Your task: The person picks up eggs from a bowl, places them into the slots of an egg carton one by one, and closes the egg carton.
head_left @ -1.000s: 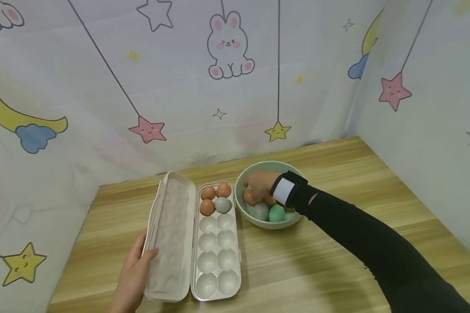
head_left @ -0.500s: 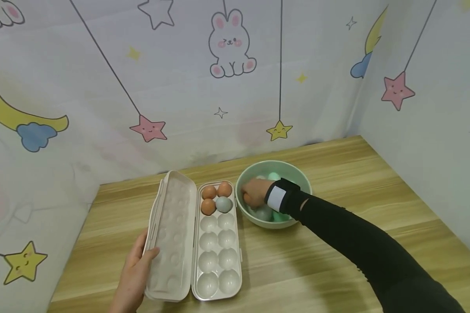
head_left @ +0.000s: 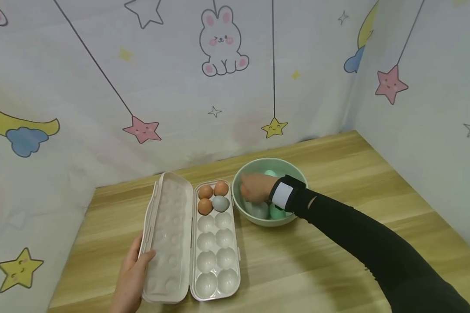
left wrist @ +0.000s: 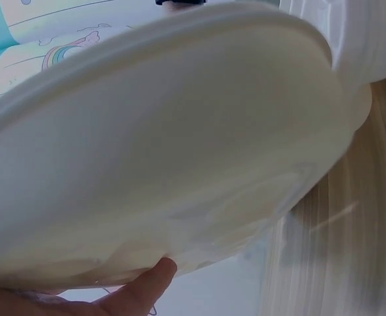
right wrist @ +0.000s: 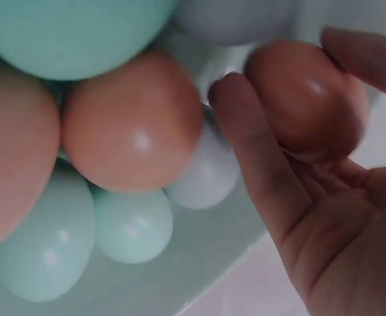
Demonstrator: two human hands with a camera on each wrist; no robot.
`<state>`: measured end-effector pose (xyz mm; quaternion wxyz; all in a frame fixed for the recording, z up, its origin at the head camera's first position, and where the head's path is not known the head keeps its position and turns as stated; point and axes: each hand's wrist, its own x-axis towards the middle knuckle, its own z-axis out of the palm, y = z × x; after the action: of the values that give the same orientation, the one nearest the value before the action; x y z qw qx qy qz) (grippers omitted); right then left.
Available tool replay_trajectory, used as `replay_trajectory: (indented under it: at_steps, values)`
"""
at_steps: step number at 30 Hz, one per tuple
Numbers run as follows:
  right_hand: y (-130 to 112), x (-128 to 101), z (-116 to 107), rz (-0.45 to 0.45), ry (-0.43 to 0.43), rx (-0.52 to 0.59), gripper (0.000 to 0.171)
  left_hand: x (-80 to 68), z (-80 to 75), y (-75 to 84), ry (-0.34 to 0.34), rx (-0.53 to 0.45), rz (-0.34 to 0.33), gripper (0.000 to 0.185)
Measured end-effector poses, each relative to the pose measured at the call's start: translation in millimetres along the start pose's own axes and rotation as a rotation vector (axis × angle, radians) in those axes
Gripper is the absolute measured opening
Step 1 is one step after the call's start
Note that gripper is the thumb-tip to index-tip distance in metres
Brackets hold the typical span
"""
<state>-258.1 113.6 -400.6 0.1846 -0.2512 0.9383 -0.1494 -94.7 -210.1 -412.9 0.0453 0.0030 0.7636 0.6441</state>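
Observation:
A white egg carton (head_left: 215, 241) lies open on the wooden table, its lid (head_left: 166, 234) folded out to the left. Its far cups hold three brown eggs (head_left: 205, 191) and one grey egg (head_left: 220, 203). My left hand (head_left: 131, 274) holds the lid's near left edge, thumb on top; the left wrist view shows the lid (left wrist: 160, 145) with my thumb (left wrist: 140, 289) under its rim. My right hand (head_left: 254, 187) is down inside the green bowl (head_left: 239, 208), its fingers curled around a brown egg (right wrist: 305, 99). Brown, green and grey eggs (right wrist: 130, 125) lie beside it.
Cartoon-printed fabric walls close in the table on the left, back and right. Bare wood (head_left: 337, 243) stretches in front of and to the right of the bowl.
My right hand has dipped deeper into the bowl and closed its fingers around a brown egg. The left hand has stayed on the lid.

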Motion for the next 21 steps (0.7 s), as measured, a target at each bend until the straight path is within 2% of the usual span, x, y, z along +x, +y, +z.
replay_trajectory:
  at_steps: [3, 7, 9, 13, 21]
  values:
    - [-1.7, -3.5, -11.1, -0.025, 0.066, 0.095, 0.042, 0.7, -0.8, 0.3, -0.007, -0.014, 0.014, 0.052]
    - [-5.4, -8.8, -22.7, -0.14, 0.142, 0.037, 0.05, -0.4, -0.4, 1.8, -0.008, -0.018, 0.002, 0.052]
    - [-8.8, -11.7, -25.7, -0.186, 0.161, 0.012, 0.045, -1.4, 0.0, 2.3, -0.007, -0.017, 0.001, 0.051]
    - [-20.9, -18.1, -30.1, -0.232, 0.16, 0.022, 0.038, -1.6, 0.4, 3.7, -0.007, -0.007, -0.003, 0.052]
    - [-51.0, -22.2, -28.3, -0.324, 0.105, 0.071, 0.024, -0.1, -0.4, 10.0, 0.012, 0.056, -0.055, 0.05]
